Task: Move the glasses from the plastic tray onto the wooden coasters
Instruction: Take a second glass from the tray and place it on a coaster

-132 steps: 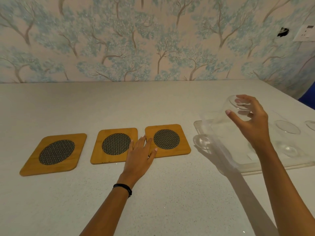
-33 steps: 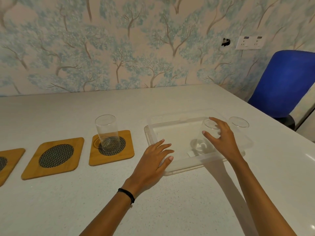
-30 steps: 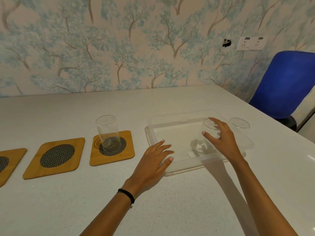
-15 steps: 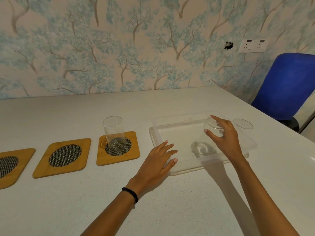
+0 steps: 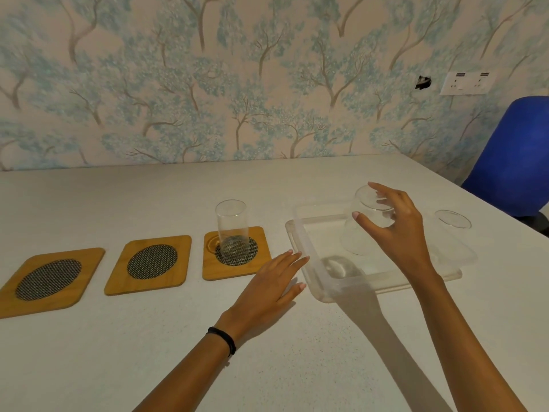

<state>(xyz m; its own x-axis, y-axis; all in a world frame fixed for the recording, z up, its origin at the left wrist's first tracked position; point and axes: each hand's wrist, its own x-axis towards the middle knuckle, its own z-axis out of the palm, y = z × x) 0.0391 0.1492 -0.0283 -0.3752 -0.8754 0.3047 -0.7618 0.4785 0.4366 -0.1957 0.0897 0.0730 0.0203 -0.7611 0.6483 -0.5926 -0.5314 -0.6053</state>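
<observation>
- Setting: pale speckled table (image 5: 148,352) against tree-patterned wallpaper; a blue chair (image 5: 514,156) stands at the far right.
- Wooden coasters: three in a row, each with a dark mesh disc. The left coaster (image 5: 50,281) and middle coaster (image 5: 150,263) are bare; the right coaster (image 5: 236,252) carries an upright glass (image 5: 231,227), set slightly left of the disc's centre.
- Plastic tray (image 5: 309,263): clear, just right of the coasters; likely placed close so each carry is short.
- Held glass (image 5: 364,224): above the tray floor and tilted, apparently mid-lift and clear of the tray wall.
- Third glass (image 5: 451,233): at the tray's far right end, untouched.
- Right hand (image 5: 395,230): fingers curled over the held glass's upper part, thumb on the near side, clasping from above; forearm reaches in from the lower right.
- Left hand (image 5: 273,286): flat on the table, fingers extended, holding nothing; fingertips just beside the tray's near-left corner, probably bracing it.
</observation>
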